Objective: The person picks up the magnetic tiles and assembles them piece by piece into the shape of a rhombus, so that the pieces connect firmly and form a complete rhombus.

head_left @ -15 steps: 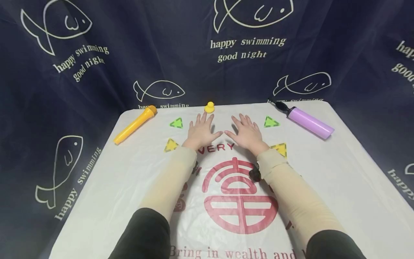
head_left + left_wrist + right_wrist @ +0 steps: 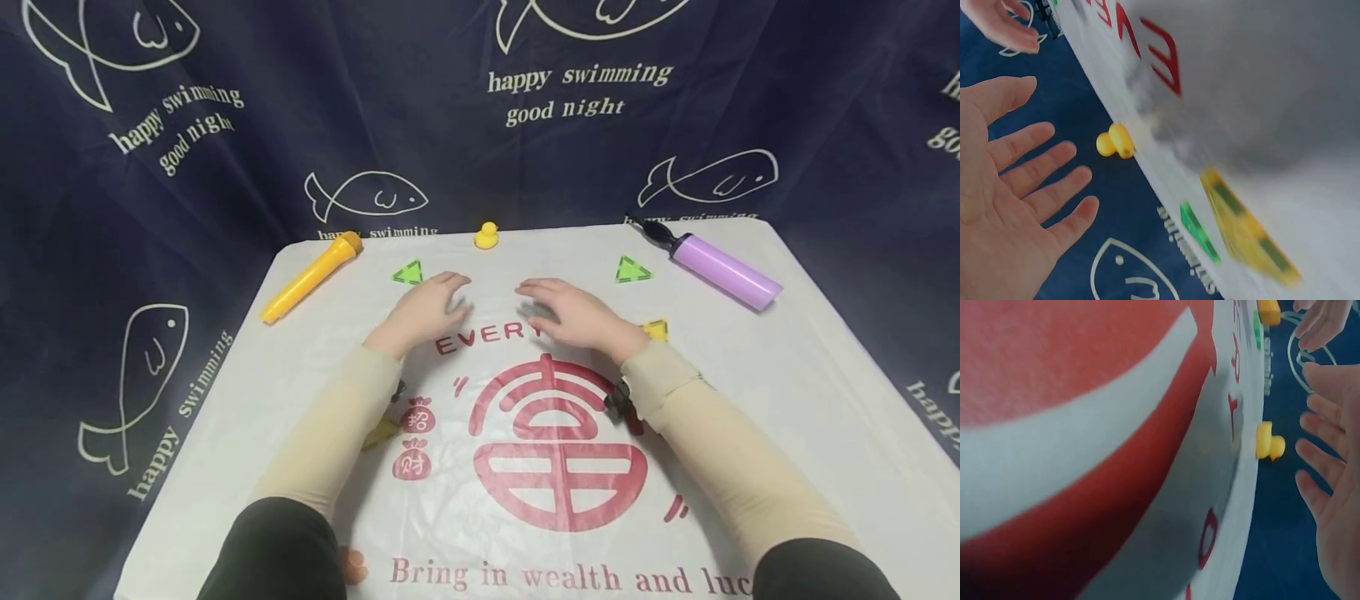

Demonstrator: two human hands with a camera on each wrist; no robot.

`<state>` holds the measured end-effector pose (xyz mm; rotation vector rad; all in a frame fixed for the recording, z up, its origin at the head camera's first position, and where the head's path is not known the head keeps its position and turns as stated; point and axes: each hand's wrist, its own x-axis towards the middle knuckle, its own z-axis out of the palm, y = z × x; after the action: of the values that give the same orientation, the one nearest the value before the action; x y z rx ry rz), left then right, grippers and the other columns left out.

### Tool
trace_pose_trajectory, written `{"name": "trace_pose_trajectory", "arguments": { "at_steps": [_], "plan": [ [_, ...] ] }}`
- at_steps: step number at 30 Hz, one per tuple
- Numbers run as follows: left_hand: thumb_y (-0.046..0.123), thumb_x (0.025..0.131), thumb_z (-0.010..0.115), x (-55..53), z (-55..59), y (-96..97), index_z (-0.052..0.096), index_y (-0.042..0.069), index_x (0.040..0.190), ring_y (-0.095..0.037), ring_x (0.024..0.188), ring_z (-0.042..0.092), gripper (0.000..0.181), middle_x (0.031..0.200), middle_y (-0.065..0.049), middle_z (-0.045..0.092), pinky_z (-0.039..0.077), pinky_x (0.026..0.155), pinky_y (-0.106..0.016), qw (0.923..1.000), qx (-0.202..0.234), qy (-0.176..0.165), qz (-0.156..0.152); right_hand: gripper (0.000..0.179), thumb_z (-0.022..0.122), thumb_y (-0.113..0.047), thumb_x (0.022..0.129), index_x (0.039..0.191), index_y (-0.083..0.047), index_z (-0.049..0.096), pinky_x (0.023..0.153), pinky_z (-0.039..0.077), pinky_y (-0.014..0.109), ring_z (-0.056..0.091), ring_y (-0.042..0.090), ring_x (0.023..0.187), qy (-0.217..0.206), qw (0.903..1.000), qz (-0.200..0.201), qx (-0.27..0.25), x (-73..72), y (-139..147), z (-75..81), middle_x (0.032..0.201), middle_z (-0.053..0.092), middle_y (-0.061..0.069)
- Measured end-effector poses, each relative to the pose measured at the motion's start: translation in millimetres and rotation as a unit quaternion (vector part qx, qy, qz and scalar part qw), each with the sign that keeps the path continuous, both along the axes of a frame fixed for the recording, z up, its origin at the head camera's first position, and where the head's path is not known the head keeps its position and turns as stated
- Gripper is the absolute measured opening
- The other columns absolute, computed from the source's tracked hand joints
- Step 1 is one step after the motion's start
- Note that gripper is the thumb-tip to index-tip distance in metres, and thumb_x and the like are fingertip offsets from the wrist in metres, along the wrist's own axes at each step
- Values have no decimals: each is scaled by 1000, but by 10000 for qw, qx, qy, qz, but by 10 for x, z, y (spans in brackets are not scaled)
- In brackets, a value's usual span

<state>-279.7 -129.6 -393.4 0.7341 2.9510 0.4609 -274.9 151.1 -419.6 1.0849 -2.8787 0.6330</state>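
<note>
My left hand (image 2: pixel 427 312) is raised over the table with loosely bent fingers and nothing in it; its spread fingers and bare palm show in the left wrist view. Opposite it, my right hand (image 2: pixel 573 312) hovers likewise, its palm turned toward the left hand, a gap between the two. Behind them, by the table's far edge, sits a yellow toy duck (image 2: pixel 486 236). A green triangle tile (image 2: pixel 408 272) lies just beyond the left hand, another green triangle tile (image 2: pixel 633 269) beyond the right. One yellow triangle tile (image 2: pixel 656 330) is partly covered by the right wrist.
A yellow toy microphone (image 2: pixel 311 277) lies at the far left, a purple hand pump (image 2: pixel 723 271) with a black end at the far right. Beside the left sleeve show a yellowish tile (image 2: pixel 381 433) and an orange object (image 2: pixel 354 565), both partly hidden. A dark curtain (image 2: pixel 480 150) hangs behind the table.
Both hands have drawn back from the far side and turned from palms down to palms inward. The left arm has shifted left, uncovering a yellowish tile and an orange object.
</note>
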Motion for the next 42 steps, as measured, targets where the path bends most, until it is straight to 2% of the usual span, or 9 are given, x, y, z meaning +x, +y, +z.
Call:
{"name": "trace_pose_trajectory", "arguments": {
  "at_steps": [6, 9, 14, 18, 23, 26, 31, 37, 42],
  "plan": [
    [26, 100, 61, 107, 17, -354, 58, 5, 140, -33, 135, 51, 45, 144, -15, 57, 38, 114, -48, 9999, 5, 106, -113, 56, 66, -26, 99, 151, -9, 51, 118, 31, 47, 37, 25, 147, -235, 9977, 611, 199, 203, -182, 72, 157, 44, 9],
    [25, 99, 62, 162, 34, -561, 61, 4, 137, -35, 134, 52, 43, 140, -16, 61, 37, 114, -49, 9997, 46, 178, -182, 56, 65, -27, 100, 151, -11, 51, 118, 31, 45, 36, 22, 147, -189, 9949, 950, 280, 301, -338, 116, 159, 43, 6],
    [22, 98, 64, 284, 25, -870, 65, 4, 133, -36, 131, 54, 39, 136, -16, 63, 38, 113, -51, 9998, 13, 206, -75, 55, 62, -28, 102, 152, -11, 49, 118, 32, 43, 36, 20, 147, 52, 9849, 1689, 381, 456, -625, 132, 158, 43, 6],
    [19, 98, 65, 366, -25, -1021, 66, 4, 130, -37, 128, 56, 36, 133, -17, 64, 40, 110, -54, 9996, -105, 262, -56, 54, 59, -30, 103, 153, -14, 49, 118, 31, 40, 36, 19, 147, 42, 9749, 2157, 553, 607, -839, 146, 159, 43, 4],
    [16, 97, 68, 413, -125, -1083, 67, 3, 128, -38, 124, 59, 34, 130, -18, 66, 41, 109, -55, 9994, -16, 297, -190, 60, 62, -40, 100, 155, -20, 47, 120, 26, 33, 31, 15, 149, 38, 9606, 2554, 1093, 775, -1075, 82, 162, 37, -1],
    [15, 95, 70, 418, -178, -1078, 66, 2, 130, -38, 125, 58, 37, 132, -19, 64, 40, 110, -54, 9996, 81, 195, -164, 66, 64, -45, 97, 155, -20, 46, 120, 26, 33, 30, 15, 150, 75, 9504, 2833, 1283, 860, -1206, 29, 163, 35, 1],
    [15, 96, 69, 411, -241, -1055, 63, 1, 135, -39, 131, 53, 42, 139, -20, 60, 37, 113, -54, 9999, -23, -96, 63, 75, 62, -55, 96, 158, -19, 41, 120, 26, 32, 26, 15, 151, 106, 9378, 3124, 1514, 965, -1383, -69, 165, 31, -1],
    [18, 96, 69, 382, -262, -1044, 60, 2, 139, -40, 133, 51, 47, 142, -20, 57, 36, 113, -55, 9988, -181, -222, 398, 81, 54, -64, 97, 162, -21, 32, 122, 20, 32, 18, 16, 153, 180, 9269, 3292, 1792, 1027, -1531, -126, 168, 22, -5],
    [21, 96, 69, 365, -258, -1036, 58, 2, 141, -41, 135, 48, 50, 144, -21, 54, 34, 114, -57, 9977, -120, -411, 523, 80, 50, -65, 98, 162, -21, 30, 121, 18, 28, 18, 14, 153, 230, 9233, 3322, 1914, 1052, -1583, -116, 168, 21, -6]
  ]
}}
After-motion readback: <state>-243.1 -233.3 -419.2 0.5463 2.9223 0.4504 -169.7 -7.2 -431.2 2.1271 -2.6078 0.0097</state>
